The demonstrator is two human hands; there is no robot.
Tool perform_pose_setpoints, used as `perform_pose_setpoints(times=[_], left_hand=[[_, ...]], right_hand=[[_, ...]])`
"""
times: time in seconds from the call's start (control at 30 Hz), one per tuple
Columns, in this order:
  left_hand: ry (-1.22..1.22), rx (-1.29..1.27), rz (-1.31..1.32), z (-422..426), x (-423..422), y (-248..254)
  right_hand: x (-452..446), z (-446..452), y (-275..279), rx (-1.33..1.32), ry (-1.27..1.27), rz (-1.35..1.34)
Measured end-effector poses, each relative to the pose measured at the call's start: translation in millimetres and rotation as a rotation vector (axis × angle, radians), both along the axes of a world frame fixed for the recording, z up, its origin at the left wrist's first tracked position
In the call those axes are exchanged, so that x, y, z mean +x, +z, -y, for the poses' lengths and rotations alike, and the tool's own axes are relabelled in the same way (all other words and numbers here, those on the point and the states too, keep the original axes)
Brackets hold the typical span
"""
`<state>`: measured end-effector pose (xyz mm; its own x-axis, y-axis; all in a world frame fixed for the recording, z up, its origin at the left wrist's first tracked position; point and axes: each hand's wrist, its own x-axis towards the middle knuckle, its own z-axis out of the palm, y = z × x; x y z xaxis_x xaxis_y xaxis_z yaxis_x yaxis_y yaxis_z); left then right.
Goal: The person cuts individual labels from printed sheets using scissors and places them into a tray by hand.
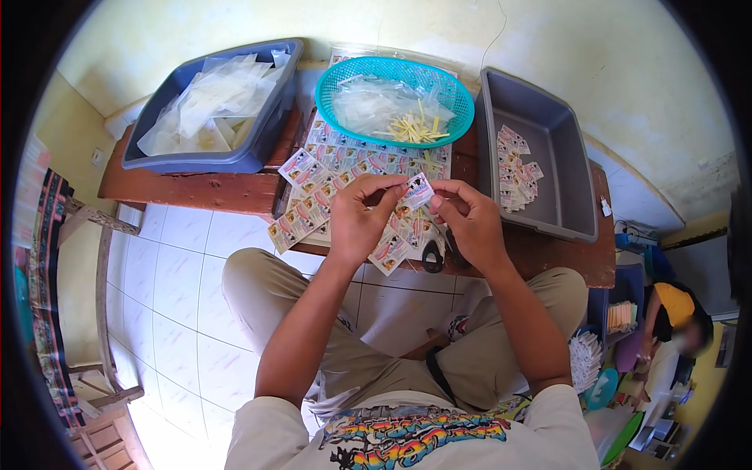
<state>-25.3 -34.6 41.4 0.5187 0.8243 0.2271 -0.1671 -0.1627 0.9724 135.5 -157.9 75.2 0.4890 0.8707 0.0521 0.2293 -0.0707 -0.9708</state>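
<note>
Count: one small white printed paper label (418, 193), held in the air over the bench between two bare hands. Left hand (362, 215) pinches its left edge with thumb and forefinger; right hand (470, 223) pinches the right edge the same way.

Three plastic containers: one blue-grey rectangular tub (153, 163) at left, heaped with translucent plastic bags (215, 98); one turquoise oval mesh basket (325, 113) in the middle, with clear plastic bags (364, 102) and a bunch of thin pale-yellow strips (419, 129); one dark-grey rectangular tub (560, 213) at right, with loose printed labels (513, 176). Bags, strips and loose labels overlap, can't count. Several uncut printed label sheets (301, 223) lie under and in front of the basket. One black looped handle (432, 257), just below the right hand, rest of the tool unclear.

Surface: reddish-brown wooden bench (188, 188). White tiled floor (176, 258), pale-yellow wall (564, 31). One other person (677, 309) in a black-and-yellow top, far right.

Writing: labels carry coloured pictures and lettering, too small to read. White T-shirt (262, 431) has multicoloured graffiti-style lettering, upside down, not legible.
</note>
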Motion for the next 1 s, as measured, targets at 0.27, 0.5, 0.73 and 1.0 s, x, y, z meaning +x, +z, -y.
perform_pose_setpoints(times=[0.27, 0.5, 0.73, 1.0], left_hand=[[0.106, 0.382, -0.205, 3, -8, 25], [0.124, 0.853, -0.215, 2, -13, 24], [0.111, 0.854, -0.214, 0, -14, 19], [0.142, 0.857, -0.232, -3, -18, 19]], right_hand=[[-1, -11, 1, 0.006, -0.05, -0.085], [-8, -10, 7, 0.007, -0.046, -0.246], [-8, -8, 2, 0.039, -0.04, -0.294], [-4, 28, -11, -0.304, 0.091, 0.514]])
